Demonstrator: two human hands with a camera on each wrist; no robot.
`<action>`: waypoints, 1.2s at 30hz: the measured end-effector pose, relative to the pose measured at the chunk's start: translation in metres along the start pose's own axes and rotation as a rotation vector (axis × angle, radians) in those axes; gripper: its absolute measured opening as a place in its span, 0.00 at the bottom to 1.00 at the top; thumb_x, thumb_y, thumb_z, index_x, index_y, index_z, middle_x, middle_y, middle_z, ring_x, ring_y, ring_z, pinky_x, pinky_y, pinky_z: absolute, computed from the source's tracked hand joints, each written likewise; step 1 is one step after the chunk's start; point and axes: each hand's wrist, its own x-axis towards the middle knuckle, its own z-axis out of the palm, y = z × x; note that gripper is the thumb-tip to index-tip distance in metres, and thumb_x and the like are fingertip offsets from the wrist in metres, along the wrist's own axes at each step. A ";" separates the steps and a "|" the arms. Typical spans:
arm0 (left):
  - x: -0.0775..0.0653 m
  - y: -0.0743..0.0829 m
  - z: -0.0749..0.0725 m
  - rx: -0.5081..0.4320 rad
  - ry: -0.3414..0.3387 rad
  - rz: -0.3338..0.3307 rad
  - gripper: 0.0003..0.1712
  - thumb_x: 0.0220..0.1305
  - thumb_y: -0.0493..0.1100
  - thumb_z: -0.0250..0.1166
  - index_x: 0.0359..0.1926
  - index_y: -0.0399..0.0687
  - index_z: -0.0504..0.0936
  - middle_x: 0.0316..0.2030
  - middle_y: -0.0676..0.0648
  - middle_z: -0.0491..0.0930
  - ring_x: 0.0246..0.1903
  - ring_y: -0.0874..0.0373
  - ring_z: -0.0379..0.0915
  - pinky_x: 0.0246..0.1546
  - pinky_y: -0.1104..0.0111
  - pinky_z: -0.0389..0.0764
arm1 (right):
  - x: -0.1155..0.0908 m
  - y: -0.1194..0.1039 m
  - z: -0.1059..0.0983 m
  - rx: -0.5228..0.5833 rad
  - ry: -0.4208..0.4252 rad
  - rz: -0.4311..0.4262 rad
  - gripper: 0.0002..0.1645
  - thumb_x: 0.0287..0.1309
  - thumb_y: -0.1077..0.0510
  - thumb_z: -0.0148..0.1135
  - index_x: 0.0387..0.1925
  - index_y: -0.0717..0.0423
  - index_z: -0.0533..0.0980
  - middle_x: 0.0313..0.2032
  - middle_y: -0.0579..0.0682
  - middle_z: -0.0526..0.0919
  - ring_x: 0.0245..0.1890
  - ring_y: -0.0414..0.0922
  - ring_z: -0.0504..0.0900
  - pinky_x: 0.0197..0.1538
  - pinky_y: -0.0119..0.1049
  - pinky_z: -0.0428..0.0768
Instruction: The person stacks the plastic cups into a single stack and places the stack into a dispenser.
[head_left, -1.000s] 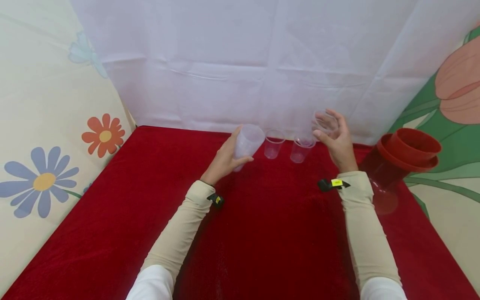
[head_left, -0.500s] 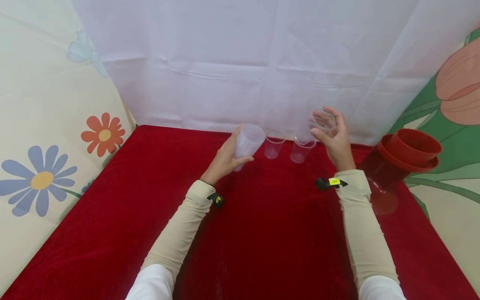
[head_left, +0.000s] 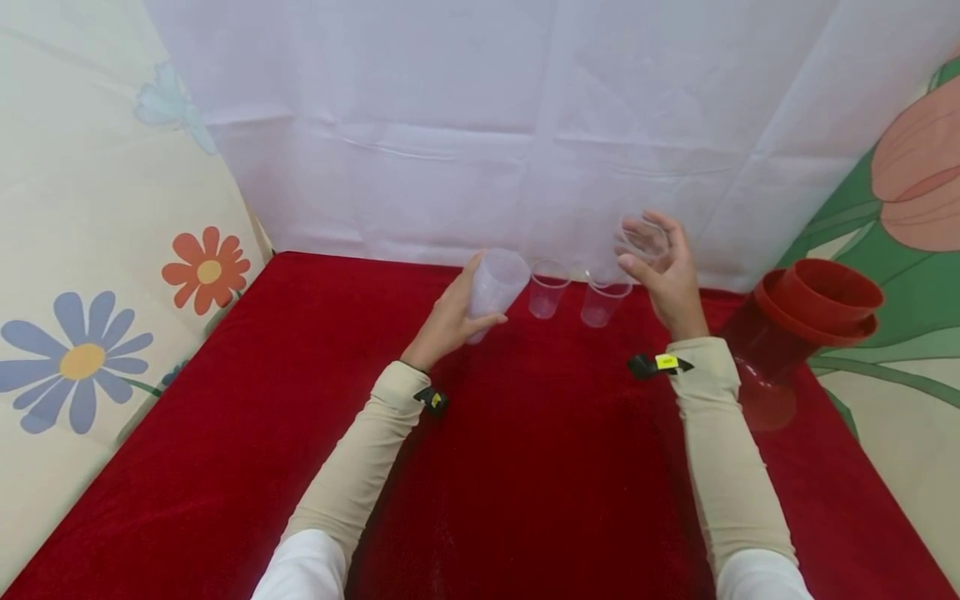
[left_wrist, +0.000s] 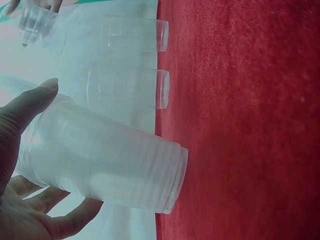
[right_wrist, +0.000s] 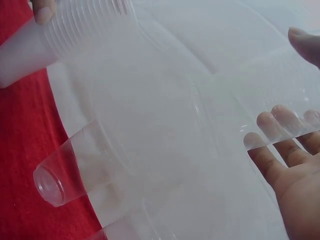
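My left hand (head_left: 446, 325) grips a tilted stack of nested clear plastic cups (head_left: 498, 283), its thumb on one side and fingers on the other; the stack (left_wrist: 105, 155) fills the middle of the left wrist view. Raised in my right hand (head_left: 678, 279) is a single clear plastic cup (head_left: 643, 240), held between thumb and fingers. Through its wall the fingertips (right_wrist: 282, 117) show in the right wrist view. Between the hands, two more clear cups stand upright side by side on the red cloth: a left cup (head_left: 548, 293) and a right cup (head_left: 602, 304).
A red cloth (head_left: 525, 467) covers the table. Right of my right forearm stands a dark red container with a stepped red top (head_left: 817, 304). Close behind the cups hangs a white sheet (head_left: 450, 142). Flower-printed sheets (head_left: 82, 208) border the left and right sides.
My right hand has shifted slightly left and up with its cup. The left hand, its stack and the two standing cups have stayed in place.
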 end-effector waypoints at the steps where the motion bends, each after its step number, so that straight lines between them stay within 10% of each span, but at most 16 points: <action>1: 0.000 0.000 0.000 0.000 -0.001 -0.001 0.58 0.57 0.47 0.76 0.79 0.47 0.48 0.69 0.41 0.63 0.58 0.47 0.67 0.53 0.50 0.76 | 0.000 0.000 0.001 0.000 0.000 -0.004 0.35 0.57 0.75 0.65 0.64 0.58 0.67 0.56 0.56 0.78 0.59 0.56 0.76 0.58 0.38 0.78; 36: -0.001 0.001 -0.001 -0.005 0.012 0.010 0.58 0.57 0.46 0.76 0.79 0.46 0.49 0.70 0.40 0.64 0.58 0.46 0.68 0.54 0.50 0.75 | 0.015 -0.004 0.027 0.005 -0.063 -0.005 0.35 0.57 0.74 0.65 0.65 0.57 0.65 0.59 0.58 0.76 0.59 0.54 0.77 0.60 0.41 0.77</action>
